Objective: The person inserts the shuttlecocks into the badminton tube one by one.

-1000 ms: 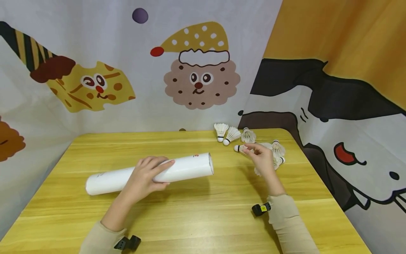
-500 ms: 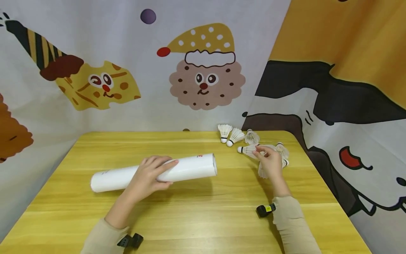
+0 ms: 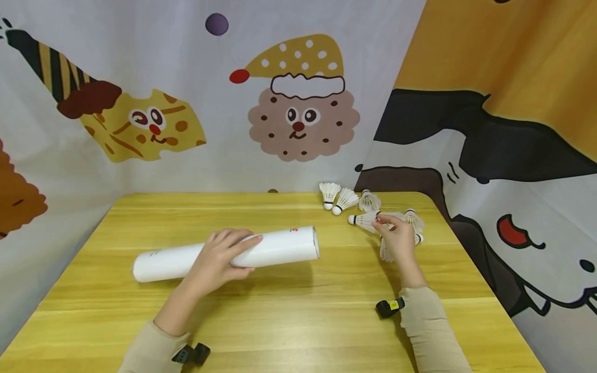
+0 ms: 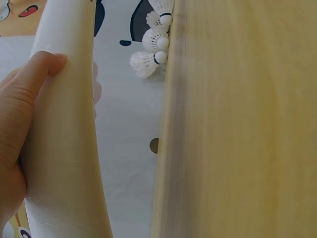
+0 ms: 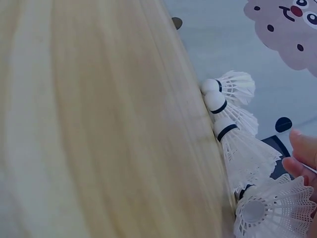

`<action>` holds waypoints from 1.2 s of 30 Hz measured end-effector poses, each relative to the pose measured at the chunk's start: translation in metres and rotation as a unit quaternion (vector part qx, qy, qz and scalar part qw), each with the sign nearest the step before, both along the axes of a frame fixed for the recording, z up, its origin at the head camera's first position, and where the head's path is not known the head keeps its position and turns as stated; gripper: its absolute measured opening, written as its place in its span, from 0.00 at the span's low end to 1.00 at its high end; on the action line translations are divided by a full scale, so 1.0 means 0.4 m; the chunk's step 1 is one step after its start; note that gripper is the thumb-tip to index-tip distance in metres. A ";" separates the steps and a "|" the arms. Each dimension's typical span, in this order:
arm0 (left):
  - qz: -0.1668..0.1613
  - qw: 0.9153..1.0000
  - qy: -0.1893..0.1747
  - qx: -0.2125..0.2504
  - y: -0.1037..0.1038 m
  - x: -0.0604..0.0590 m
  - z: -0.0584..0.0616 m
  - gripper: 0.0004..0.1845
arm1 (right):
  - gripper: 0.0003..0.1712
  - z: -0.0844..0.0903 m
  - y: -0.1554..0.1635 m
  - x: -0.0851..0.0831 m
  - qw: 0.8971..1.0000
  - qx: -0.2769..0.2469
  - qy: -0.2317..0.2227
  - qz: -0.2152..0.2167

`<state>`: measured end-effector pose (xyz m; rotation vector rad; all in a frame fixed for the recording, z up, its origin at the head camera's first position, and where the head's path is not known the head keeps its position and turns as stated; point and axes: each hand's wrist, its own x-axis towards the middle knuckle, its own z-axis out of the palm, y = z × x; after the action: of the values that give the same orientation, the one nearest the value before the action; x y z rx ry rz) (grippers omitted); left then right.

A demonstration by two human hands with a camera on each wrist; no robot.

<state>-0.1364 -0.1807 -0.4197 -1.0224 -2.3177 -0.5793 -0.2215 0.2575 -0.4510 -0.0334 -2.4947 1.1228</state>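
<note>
In the head view my left hand (image 3: 221,259) grips a long white shuttlecock tube (image 3: 280,246) around its middle, its right end tipped slightly up. The left wrist view has the thumb lying along that tube (image 4: 67,119). At the back right, my right hand (image 3: 396,238) reaches into a group of white shuttlecocks, thumb and forefinger pinching at the skirt end of one shuttlecock (image 3: 363,220) whose cork points left. Exactly where the fingertips meet it is partly hidden. The right wrist view catches only the fingertips (image 5: 302,146), beside a mesh-skirted shuttlecock (image 5: 275,208).
Two feathered shuttlecocks (image 3: 345,200) and a further shuttlecock (image 3: 369,200) lie near the back edge of the wooden table (image 3: 289,321). More shuttlecocks (image 3: 414,221) sit behind and right of my right hand. A printed curtain (image 3: 177,62) hangs behind the table.
My right hand has shifted right along the shuttlecock, from near its cork to its skirt end. The head view has swung slightly. My left hand and the tube hold still.
</note>
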 end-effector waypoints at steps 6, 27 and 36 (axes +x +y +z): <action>0.001 1.000 -0.001 0.001 0.001 0.002 0.003 0.34 | 0.16 -0.004 0.000 -0.005 1.000 0.006 -0.006 -0.003; 0.002 1.000 -0.012 -0.004 0.003 0.003 -0.003 0.33 | 0.13 -0.051 -0.006 -0.020 0.998 0.044 -0.031 -0.031; -0.004 1.000 -0.002 0.001 0.003 0.002 -0.004 0.33 | 0.10 -0.058 -0.014 -0.023 0.998 0.046 -0.012 -0.044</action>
<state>-0.1358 -0.1793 -0.4213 -1.0308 -2.3170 -0.5868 -0.2305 0.2520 -0.4743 -0.1309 -2.5358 0.9770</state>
